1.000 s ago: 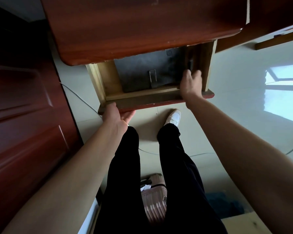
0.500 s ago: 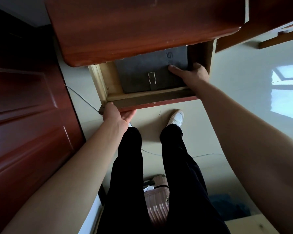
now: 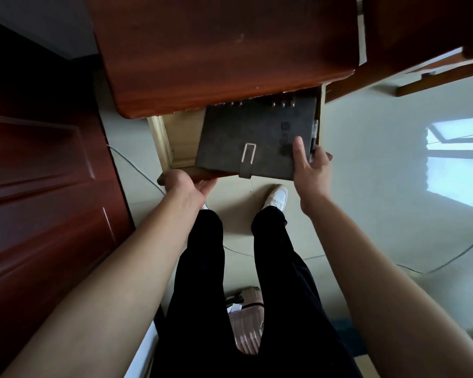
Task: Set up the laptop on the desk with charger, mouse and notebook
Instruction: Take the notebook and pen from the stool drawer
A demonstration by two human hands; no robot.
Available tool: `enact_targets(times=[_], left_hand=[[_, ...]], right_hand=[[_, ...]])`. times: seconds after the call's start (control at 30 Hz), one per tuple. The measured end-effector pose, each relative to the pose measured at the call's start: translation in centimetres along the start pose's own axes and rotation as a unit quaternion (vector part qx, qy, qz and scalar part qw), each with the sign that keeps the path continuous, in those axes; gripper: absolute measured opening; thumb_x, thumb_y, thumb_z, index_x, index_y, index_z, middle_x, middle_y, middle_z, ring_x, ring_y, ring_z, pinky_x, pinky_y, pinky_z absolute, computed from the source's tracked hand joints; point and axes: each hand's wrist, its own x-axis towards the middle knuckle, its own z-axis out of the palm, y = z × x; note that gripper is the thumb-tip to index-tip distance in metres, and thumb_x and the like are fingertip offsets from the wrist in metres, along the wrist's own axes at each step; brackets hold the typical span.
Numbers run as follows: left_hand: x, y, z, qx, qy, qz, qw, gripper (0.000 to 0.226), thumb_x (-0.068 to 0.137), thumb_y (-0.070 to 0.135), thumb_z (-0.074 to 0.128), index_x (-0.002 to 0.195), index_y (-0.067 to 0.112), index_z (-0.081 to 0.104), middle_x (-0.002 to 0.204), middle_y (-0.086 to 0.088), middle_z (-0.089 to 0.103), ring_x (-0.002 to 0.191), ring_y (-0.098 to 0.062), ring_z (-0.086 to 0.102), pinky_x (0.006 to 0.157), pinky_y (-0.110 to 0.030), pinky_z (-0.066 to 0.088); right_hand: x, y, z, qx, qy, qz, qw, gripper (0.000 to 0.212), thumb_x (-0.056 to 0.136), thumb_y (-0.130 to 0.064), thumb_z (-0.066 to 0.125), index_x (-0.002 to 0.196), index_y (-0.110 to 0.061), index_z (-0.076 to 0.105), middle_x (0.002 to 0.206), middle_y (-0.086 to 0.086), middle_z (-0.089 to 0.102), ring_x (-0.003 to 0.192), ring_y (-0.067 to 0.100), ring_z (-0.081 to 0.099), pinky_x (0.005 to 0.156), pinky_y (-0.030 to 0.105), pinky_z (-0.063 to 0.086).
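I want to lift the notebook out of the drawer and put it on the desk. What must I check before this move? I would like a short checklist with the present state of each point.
1. Grip of the right hand on the dark grey ring-bound notebook: ok, thumb on the cover.
2. Notebook clear of the reddish-brown wooden desk top: not ok, its ring edge is under it.
3. Closing strap fastened: ok, it seems threaded through its loop.
4. The pen at the notebook's side secure: cannot tell.
5. Hold of the left hand on the pale wooden drawer: ok, on its front.
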Motion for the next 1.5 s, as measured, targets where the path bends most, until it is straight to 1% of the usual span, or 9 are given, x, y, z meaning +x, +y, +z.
enact_targets(times=[0.17, 0.4, 0.6, 0.77, 1.03, 1.1, 1.23, 1.4, 1.5], left_hand=[[-1.9, 0.4, 0.4, 0.027, 0.010, 0.037, 0.999, 0.055, 0.106, 0.028, 0.014, 0.133, 0.002, 0.054, 0.126, -0.023, 0.062, 0.106, -0.043, 0.063, 0.082, -0.056, 0.055], [-3.7, 2.6, 1.3, 0.038, -0.011, 0.047, 0.998, 0.047, 0.103, 0.019, 0.019, 0.133, 0.003, 0.052, 0.124, -0.024, 0.061, 0.108, -0.045, 0.062, 0.080, -0.058, 0.057], [-2.9, 2.4, 1.4, 0.034, 0.001, 0.064, 0.997, 0.048, 0.104, 0.020, 0.021, 0.148, 0.017, 0.037, 0.126, -0.023, 0.060, 0.099, -0.047, 0.067, 0.059, -0.066, 0.055], [-3.4, 2.0, 1.5, 0.013, 0.006, 0.050, 0.999, 0.046, 0.104, 0.022, 0.020, 0.135, 0.007, 0.050, 0.128, -0.023, 0.060, 0.106, -0.045, 0.064, 0.080, -0.061, 0.057], [-3.3, 2.5, 1.5, -0.020, 0.012, 0.040, 0.999, 0.046, 0.105, 0.015, 0.022, 0.144, 0.016, 0.046, 0.134, -0.022, 0.057, 0.111, -0.044, 0.062, 0.045, -0.059, 0.056], [-3.6, 2.5, 1.6, -0.045, 0.017, 0.025, 0.999, 0.044, 0.107, 0.021, 0.024, 0.146, 0.013, 0.044, 0.138, -0.023, 0.054, 0.118, -0.045, 0.058, 0.042, -0.058, 0.054], [-3.5, 2.6, 1.7, -0.033, 0.020, 0.019, 0.999, 0.044, 0.109, 0.025, 0.024, 0.144, 0.010, 0.045, 0.140, -0.022, 0.053, 0.122, -0.043, 0.056, 0.054, -0.057, 0.057], [-3.7, 2.6, 1.7, 0.029, 0.013, 0.040, 0.999, 0.044, 0.105, 0.017, 0.020, 0.136, 0.006, 0.051, 0.125, -0.023, 0.062, 0.106, -0.043, 0.065, 0.066, -0.058, 0.060], [-3.7, 2.6, 1.6, 0.053, 0.005, 0.045, 0.998, 0.046, 0.103, 0.020, 0.019, 0.136, 0.007, 0.048, 0.125, -0.023, 0.060, 0.104, -0.043, 0.065, 0.080, -0.057, 0.059]], right_hand=[[-0.9, 1.2, -4.6, 0.049, 0.053, 0.083, 0.994, 0.046, 0.092, -0.068, 0.052, 0.075, -0.025, 0.056, 0.065, -0.010, 0.044, 0.056, 0.010, 0.041, 0.051, 0.024, 0.036], [-1.3, 0.5, -8.5, 0.156, 0.016, 0.151, 0.976, 0.041, 0.093, -0.067, 0.051, 0.084, -0.028, 0.056, 0.058, -0.010, 0.038, 0.041, 0.009, 0.023, 0.038, 0.018, 0.018], [-2.4, 0.6, -10.6, 0.174, -0.018, 0.147, 0.974, 0.029, 0.098, -0.052, 0.056, 0.097, -0.025, 0.066, 0.072, -0.015, 0.068, 0.054, 0.003, 0.060, 0.043, 0.017, 0.044], [-2.8, -1.4, -9.3, 0.213, -0.048, 0.125, 0.968, 0.031, 0.099, -0.047, 0.056, 0.117, -0.025, 0.068, 0.111, -0.010, 0.076, 0.096, 0.007, 0.072, 0.072, 0.026, 0.060], [1.5, -10.6, -1.0, 0.177, -0.079, 0.028, 0.981, 0.028, 0.099, -0.053, 0.053, 0.102, -0.028, 0.065, 0.094, -0.008, 0.069, 0.074, 0.014, 0.067, 0.056, 0.028, 0.055], [2.8, -11.5, -0.4, 0.098, -0.057, 0.038, 0.993, 0.031, 0.098, -0.053, 0.054, 0.092, -0.025, 0.064, 0.079, -0.001, 0.057, 0.057, 0.016, 0.053, 0.045, 0.027, 0.041], [3.8, -10.9, -0.8, 0.013, 0.091, 0.015, 0.996, 0.025, 0.097, -0.040, 0.054, 0.088, -0.021, 0.068, 0.076, -0.008, 0.065, 0.067, 0.008, 0.069, 0.069, 0.029, 0.057], [2.3, -6.1, -2.3, 0.091, 0.199, 0.135, 0.966, 0.037, 0.092, -0.048, 0.036, 0.097, -0.024, 0.064, 0.101, 0.006, 0.069, 0.090, 0.031, 0.069, 0.087, 0.044, 0.057], [2.4, -5.1, -2.0, 0.226, 0.099, 0.265, 0.932, 0.031, 0.102, -0.035, 0.034, 0.104, -0.012, 0.055, 0.105, 0.009, 0.059, 0.094, 0.025, 0.059, 0.076, 0.042, 0.055]])
